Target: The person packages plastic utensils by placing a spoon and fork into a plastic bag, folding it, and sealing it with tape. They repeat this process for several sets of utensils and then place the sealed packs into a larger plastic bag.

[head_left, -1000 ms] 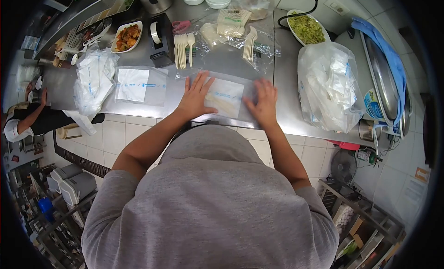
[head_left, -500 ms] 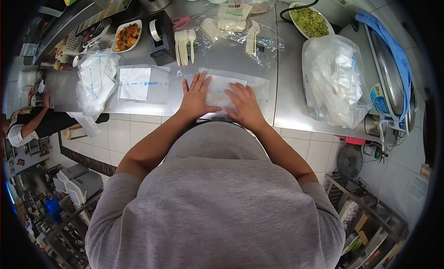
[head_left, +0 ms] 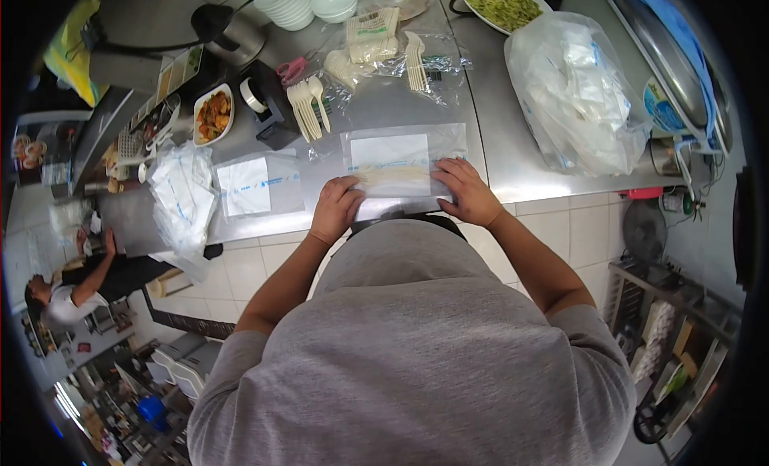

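The shirt [head_left: 416, 346] is plain heather grey. Blue print crosses the clear near pouch [head_left: 390, 159]. Far off, the scissors [head_left: 293, 70] are pink and the right-hand cloth [head_left: 681, 41] blue.

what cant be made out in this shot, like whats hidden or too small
- Blue print on the pouch: head view, too small to read.
- Whether the left hand and right hand pinch it: head view, their own fingers hide the contact.
- Bottom of the bulky plastic bag: head view, under its contents.
- Far rim of the green food dish: head view, cut off by the top edge.
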{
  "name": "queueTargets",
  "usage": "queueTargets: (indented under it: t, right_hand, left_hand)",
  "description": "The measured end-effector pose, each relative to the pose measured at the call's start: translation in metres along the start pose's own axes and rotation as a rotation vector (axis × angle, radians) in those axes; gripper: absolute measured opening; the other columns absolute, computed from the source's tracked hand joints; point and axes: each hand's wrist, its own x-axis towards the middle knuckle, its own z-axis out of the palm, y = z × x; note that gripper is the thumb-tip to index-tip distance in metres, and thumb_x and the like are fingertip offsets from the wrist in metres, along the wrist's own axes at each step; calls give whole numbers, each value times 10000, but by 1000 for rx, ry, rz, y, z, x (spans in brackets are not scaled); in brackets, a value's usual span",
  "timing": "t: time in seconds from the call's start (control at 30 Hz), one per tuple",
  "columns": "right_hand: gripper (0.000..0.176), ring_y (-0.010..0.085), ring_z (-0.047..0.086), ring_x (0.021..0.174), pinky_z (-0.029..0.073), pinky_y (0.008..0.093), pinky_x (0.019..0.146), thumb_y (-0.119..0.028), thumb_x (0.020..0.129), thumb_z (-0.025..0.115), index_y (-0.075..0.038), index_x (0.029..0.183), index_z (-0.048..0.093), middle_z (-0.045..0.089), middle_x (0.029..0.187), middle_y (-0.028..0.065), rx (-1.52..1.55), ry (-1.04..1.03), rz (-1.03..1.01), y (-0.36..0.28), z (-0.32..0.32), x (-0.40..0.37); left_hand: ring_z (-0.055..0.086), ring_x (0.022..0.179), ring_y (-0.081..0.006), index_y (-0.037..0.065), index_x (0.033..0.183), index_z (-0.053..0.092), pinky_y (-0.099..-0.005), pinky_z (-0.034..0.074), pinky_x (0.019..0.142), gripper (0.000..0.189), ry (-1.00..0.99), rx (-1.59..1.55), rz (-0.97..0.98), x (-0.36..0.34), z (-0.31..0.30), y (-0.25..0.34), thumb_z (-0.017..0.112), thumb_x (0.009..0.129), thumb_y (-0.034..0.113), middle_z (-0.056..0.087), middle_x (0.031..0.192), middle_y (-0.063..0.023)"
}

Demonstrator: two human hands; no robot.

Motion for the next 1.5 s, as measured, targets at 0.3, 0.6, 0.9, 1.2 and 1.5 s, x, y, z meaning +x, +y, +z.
queueTargets:
  t: [0.3,0.6,0.9,1.2,1.5]
  right_hand:
    - [151,270,612,955,483,340,839,-101,842,649,-16,967,646,653,995,122,373,289,298,23,11,5]
    - [138,333,626,805,484,380,737,-93,884,543,-20,960,632,661,840,152,363,410,675,21,15,36]
    - [149,362,603,780,468,461,724,-44,872,484,-30,997,564,631,780,184,-117,448,549,22,25,39]
    - [193,361,602,775,457,463,735,-50,878,492,-41,1064,543,628,785,187,-170,402,552,12,21,40]
    - [329,317,573,811,454,439,736,-49,815,540,-70,1143,553,606,868,130,-340,344,377,13,23,37]
  left_hand:
    - [599,941,-305,51,977,629,-348,475,847,159,57,-164,-204,29,-16,6,661,846,135,654,978,-111]
    - [542,738,-107,6,940,641,-258,445,697,207,306,-578,-732,41,20,-11,576,939,202,628,793,-27]
    - [493,585,-159,23,983,593,-290,423,594,157,239,-309,-592,45,22,-11,578,920,166,555,659,-62]
    - [485,538,-196,66,1071,526,-325,405,566,177,222,-273,-612,47,16,-8,570,914,135,526,599,-61]
    - [523,804,-246,179,1104,672,-379,393,790,309,12,123,-58,44,9,-23,532,841,97,538,773,-53]
